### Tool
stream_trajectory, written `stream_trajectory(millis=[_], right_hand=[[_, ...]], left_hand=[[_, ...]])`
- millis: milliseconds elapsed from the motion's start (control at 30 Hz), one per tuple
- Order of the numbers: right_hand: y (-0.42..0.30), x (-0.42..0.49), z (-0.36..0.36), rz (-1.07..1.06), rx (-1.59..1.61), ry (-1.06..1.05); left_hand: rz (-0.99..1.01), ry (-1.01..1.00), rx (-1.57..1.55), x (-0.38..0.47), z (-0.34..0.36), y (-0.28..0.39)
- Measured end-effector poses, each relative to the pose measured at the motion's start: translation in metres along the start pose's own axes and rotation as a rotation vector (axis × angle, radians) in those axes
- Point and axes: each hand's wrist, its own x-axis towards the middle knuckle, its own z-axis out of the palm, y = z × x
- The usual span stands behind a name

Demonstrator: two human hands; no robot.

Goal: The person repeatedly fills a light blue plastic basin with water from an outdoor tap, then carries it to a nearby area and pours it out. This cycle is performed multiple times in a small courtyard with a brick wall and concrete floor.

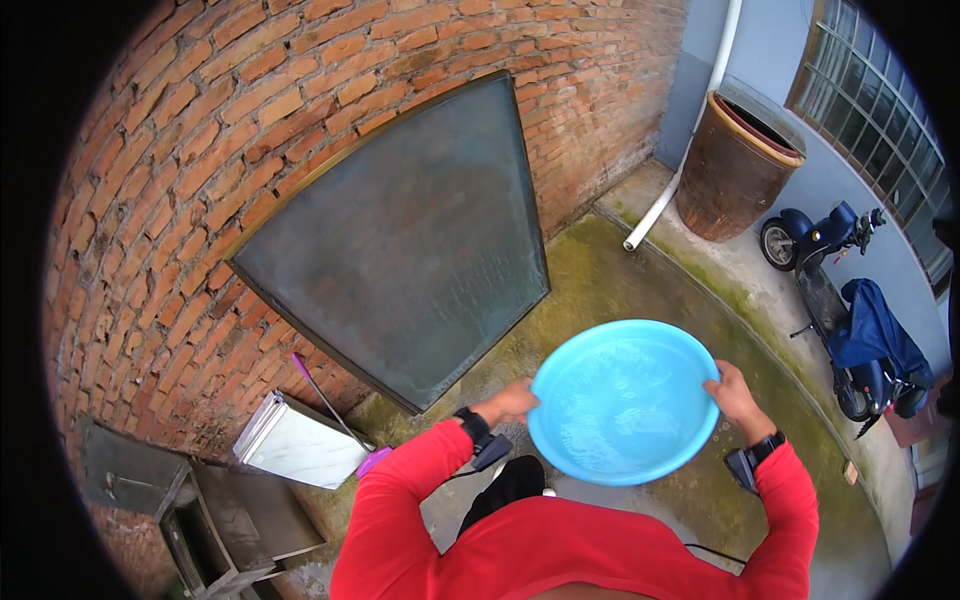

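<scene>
A round light-blue plastic basin [622,401] is held up in front of my body, with clear water [626,397] rippling inside it. My left hand [514,401] grips the left rim, thumb over the edge. On the right rim, my right hand [731,390] has the same kind of hold. The fingers beneath the basin are hidden. Beyond it, a large dark framed glass panel [420,232] leans against the brick wall, its lower right part streaked as if wet. Both wrists wear black straps with small devices.
Stacked white marbled tiles [300,442] and a purple-handled tool [330,405] stand by the brick wall [247,97]. A concrete sink [247,517] is at lower left. Mossy ground [600,270] looks wet. A white drainpipe [667,195], a large brown jar [735,172] and a blue scooter [832,300] are at right.
</scene>
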Motion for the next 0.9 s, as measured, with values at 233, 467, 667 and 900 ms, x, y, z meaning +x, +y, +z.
stream_trajectory(millis=[233,467,667,900], right_hand=[[-0.118,0.192,0.072,-0.043,0.050,-0.331],[-0.338,0.384,0.061,-0.034,0.194,-0.187],[-0.391,0.443,-0.035,-0.100,0.188,0.065],[-0.316,0.466,-0.140,-0.274,0.016,0.169]], left_hand=[[-0.009,0.219,-0.160,-0.022,-0.143,0.048],[0.348,0.250,-0.402,0.029,-0.318,0.297],[0.357,0.291,-0.136,0.140,-0.334,0.484],[0.465,0.203,-0.018,0.263,-0.248,0.524]])
